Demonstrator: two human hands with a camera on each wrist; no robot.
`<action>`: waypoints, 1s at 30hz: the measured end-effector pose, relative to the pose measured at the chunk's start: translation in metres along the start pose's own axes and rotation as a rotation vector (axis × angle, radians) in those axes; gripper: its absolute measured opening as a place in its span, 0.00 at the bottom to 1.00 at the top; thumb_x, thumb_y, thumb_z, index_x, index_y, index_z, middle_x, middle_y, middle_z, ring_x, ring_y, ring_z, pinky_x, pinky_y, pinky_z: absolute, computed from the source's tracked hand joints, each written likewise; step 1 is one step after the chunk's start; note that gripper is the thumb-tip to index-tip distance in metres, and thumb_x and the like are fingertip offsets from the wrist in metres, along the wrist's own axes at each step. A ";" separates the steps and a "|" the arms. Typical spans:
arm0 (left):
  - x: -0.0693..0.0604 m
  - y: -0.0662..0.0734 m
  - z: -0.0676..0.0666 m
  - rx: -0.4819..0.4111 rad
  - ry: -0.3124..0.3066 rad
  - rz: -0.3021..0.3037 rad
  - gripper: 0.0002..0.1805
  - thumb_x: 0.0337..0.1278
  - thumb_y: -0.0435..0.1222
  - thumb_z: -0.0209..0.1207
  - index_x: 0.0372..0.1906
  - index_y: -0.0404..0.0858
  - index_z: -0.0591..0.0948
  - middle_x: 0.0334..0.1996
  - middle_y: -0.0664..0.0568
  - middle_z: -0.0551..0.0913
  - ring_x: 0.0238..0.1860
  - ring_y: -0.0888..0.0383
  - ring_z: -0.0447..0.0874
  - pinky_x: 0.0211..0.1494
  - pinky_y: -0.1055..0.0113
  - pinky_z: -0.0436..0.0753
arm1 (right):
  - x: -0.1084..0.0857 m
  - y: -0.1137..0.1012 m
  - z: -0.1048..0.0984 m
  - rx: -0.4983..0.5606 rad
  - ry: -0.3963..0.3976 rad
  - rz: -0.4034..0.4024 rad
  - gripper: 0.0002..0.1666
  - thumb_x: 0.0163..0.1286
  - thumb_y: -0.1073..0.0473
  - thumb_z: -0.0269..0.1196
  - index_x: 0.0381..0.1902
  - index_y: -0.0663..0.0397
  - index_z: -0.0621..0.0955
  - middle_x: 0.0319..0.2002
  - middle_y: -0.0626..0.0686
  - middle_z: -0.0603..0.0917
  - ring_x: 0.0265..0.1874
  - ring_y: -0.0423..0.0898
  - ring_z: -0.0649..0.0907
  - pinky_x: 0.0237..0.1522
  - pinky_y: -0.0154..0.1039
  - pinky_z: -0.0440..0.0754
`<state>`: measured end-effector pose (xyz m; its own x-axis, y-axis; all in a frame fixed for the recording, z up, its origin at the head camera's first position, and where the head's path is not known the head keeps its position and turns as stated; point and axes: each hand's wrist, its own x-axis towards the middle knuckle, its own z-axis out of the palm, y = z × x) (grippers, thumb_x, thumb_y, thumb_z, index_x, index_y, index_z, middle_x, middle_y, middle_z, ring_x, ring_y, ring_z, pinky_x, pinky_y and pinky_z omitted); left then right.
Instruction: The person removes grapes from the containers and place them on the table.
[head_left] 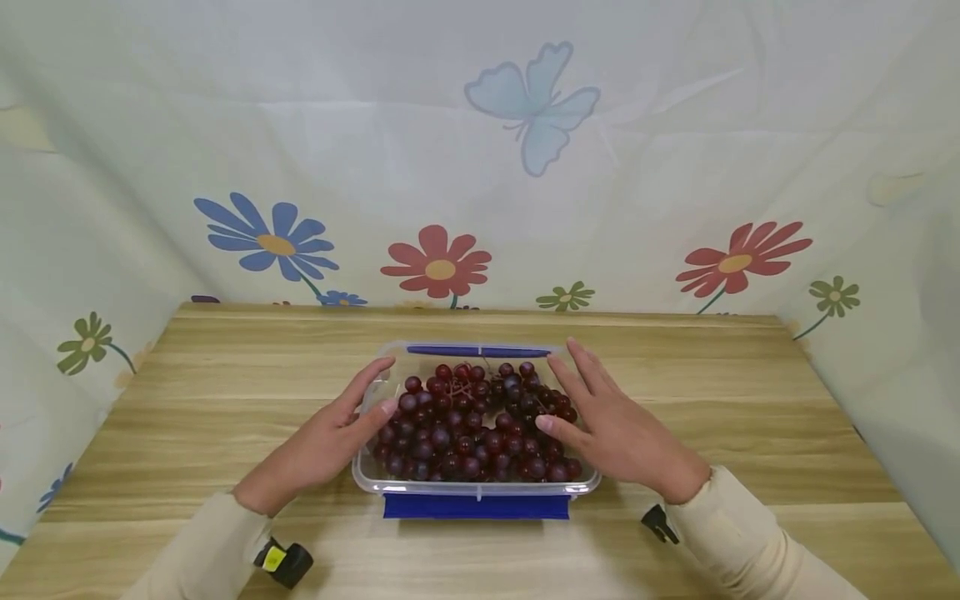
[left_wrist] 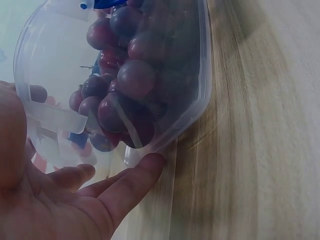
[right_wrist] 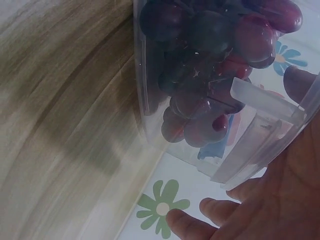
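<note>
A clear plastic container (head_left: 480,487) full of dark red grapes (head_left: 442,437) stands on the table, without a lid over its top. Blue flaps show at its near side (head_left: 476,507) and far side. At its left end is my left hand (head_left: 322,442), thumb over the rim and fingers outside; in the left wrist view a fingertip (left_wrist: 152,162) lies by the container's lower corner. Around the right end spreads my right hand (head_left: 626,433), its thumb above the grapes. The right wrist view shows its fingers (right_wrist: 187,225) loosely extended, apart from the container's wall.
The wood-grain table (head_left: 225,400) extends on both sides of the container. Behind it hangs a pale cloth (head_left: 337,150) printed with flowers and a butterfly. A black device with a yellow patch (head_left: 288,562) is at the left cuff, another black piece (head_left: 660,523) at the right.
</note>
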<state>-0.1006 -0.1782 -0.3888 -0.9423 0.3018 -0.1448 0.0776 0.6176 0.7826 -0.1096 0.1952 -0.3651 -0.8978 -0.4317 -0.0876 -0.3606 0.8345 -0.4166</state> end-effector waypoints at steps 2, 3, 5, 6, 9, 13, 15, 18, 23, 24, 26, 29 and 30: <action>0.000 0.000 0.000 -0.008 0.004 0.002 0.34 0.82 0.59 0.43 0.84 0.61 0.50 0.82 0.33 0.56 0.74 0.24 0.67 0.69 0.27 0.73 | 0.000 0.000 0.001 0.004 0.001 -0.002 0.52 0.77 0.24 0.47 0.86 0.42 0.46 0.87 0.53 0.34 0.85 0.61 0.46 0.71 0.64 0.75; 0.000 0.000 0.001 -0.011 0.005 0.000 0.34 0.82 0.59 0.43 0.84 0.62 0.50 0.82 0.34 0.56 0.74 0.25 0.67 0.69 0.27 0.73 | 0.000 0.000 0.001 0.007 0.001 0.000 0.52 0.77 0.24 0.47 0.86 0.41 0.46 0.87 0.53 0.34 0.85 0.62 0.47 0.71 0.63 0.76; -0.001 0.000 0.001 -0.016 0.005 -0.008 0.33 0.82 0.58 0.43 0.84 0.63 0.50 0.83 0.34 0.55 0.74 0.25 0.66 0.69 0.27 0.73 | 0.000 0.000 0.002 0.012 -0.001 0.002 0.52 0.77 0.24 0.47 0.86 0.41 0.46 0.87 0.53 0.34 0.85 0.62 0.50 0.68 0.62 0.79; -0.001 -0.001 0.001 -0.018 0.004 -0.011 0.33 0.82 0.58 0.43 0.84 0.63 0.50 0.83 0.35 0.55 0.75 0.25 0.66 0.69 0.27 0.73 | 0.000 0.000 0.002 0.013 -0.001 0.003 0.52 0.77 0.24 0.46 0.86 0.41 0.46 0.87 0.53 0.34 0.84 0.62 0.51 0.66 0.61 0.80; -0.001 -0.001 0.001 -0.030 -0.001 -0.023 0.33 0.82 0.57 0.43 0.83 0.64 0.50 0.83 0.35 0.54 0.75 0.25 0.65 0.69 0.27 0.73 | 0.000 0.001 0.004 0.014 -0.003 0.007 0.52 0.77 0.24 0.46 0.86 0.41 0.46 0.87 0.53 0.33 0.83 0.63 0.55 0.62 0.59 0.83; 0.001 -0.002 0.002 -0.046 0.003 -0.022 0.33 0.82 0.57 0.44 0.83 0.64 0.51 0.84 0.36 0.54 0.76 0.26 0.65 0.69 0.29 0.74 | 0.000 0.002 0.005 0.012 0.002 0.007 0.51 0.77 0.25 0.47 0.86 0.41 0.47 0.87 0.53 0.34 0.82 0.64 0.58 0.61 0.59 0.84; 0.002 -0.002 0.002 -0.052 0.008 -0.020 0.33 0.81 0.58 0.44 0.83 0.65 0.51 0.84 0.37 0.54 0.76 0.26 0.64 0.69 0.30 0.75 | 0.000 0.002 0.004 0.014 0.006 0.007 0.51 0.78 0.25 0.47 0.86 0.41 0.47 0.87 0.53 0.34 0.82 0.65 0.59 0.61 0.60 0.84; 0.002 -0.002 0.003 -0.062 0.012 -0.026 0.33 0.80 0.60 0.45 0.82 0.67 0.52 0.84 0.38 0.54 0.77 0.26 0.64 0.69 0.30 0.75 | 0.000 0.002 0.004 0.014 0.010 0.008 0.51 0.78 0.25 0.47 0.86 0.41 0.47 0.87 0.53 0.34 0.81 0.65 0.61 0.63 0.61 0.83; 0.001 -0.001 0.002 -0.062 0.015 -0.034 0.33 0.80 0.59 0.45 0.83 0.64 0.53 0.84 0.38 0.53 0.77 0.26 0.62 0.69 0.30 0.75 | 0.001 0.002 0.005 0.015 0.004 0.010 0.52 0.77 0.25 0.47 0.86 0.41 0.46 0.87 0.53 0.33 0.82 0.65 0.60 0.62 0.60 0.83; 0.001 -0.001 0.002 -0.060 0.017 -0.034 0.33 0.81 0.59 0.45 0.83 0.63 0.53 0.84 0.38 0.53 0.77 0.26 0.62 0.69 0.30 0.75 | 0.001 0.002 0.005 0.014 0.004 0.009 0.52 0.77 0.25 0.47 0.86 0.41 0.46 0.87 0.53 0.33 0.82 0.64 0.59 0.62 0.60 0.83; 0.001 -0.001 0.002 -0.059 0.020 -0.034 0.33 0.81 0.58 0.45 0.83 0.63 0.53 0.84 0.38 0.53 0.77 0.26 0.62 0.68 0.30 0.76 | 0.001 0.002 0.005 0.012 0.007 0.007 0.52 0.77 0.25 0.47 0.86 0.41 0.47 0.87 0.53 0.33 0.82 0.64 0.58 0.61 0.60 0.84; 0.001 -0.002 0.003 -0.064 0.026 -0.035 0.32 0.81 0.57 0.46 0.82 0.63 0.54 0.84 0.38 0.54 0.76 0.26 0.64 0.67 0.31 0.78 | 0.001 0.002 0.005 0.003 0.016 -0.003 0.52 0.78 0.25 0.47 0.86 0.42 0.47 0.87 0.54 0.34 0.83 0.64 0.57 0.62 0.60 0.83; 0.001 -0.002 0.003 -0.066 0.028 -0.034 0.32 0.81 0.57 0.46 0.82 0.63 0.54 0.84 0.38 0.55 0.76 0.26 0.65 0.66 0.32 0.78 | 0.001 0.001 0.005 -0.002 0.020 -0.007 0.52 0.78 0.25 0.47 0.86 0.42 0.47 0.87 0.54 0.35 0.83 0.64 0.56 0.63 0.60 0.83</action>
<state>-0.1010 -0.1776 -0.3923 -0.9527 0.2606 -0.1562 0.0244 0.5781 0.8156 -0.1098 0.1940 -0.3706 -0.8999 -0.4308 -0.0669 -0.3676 0.8322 -0.4151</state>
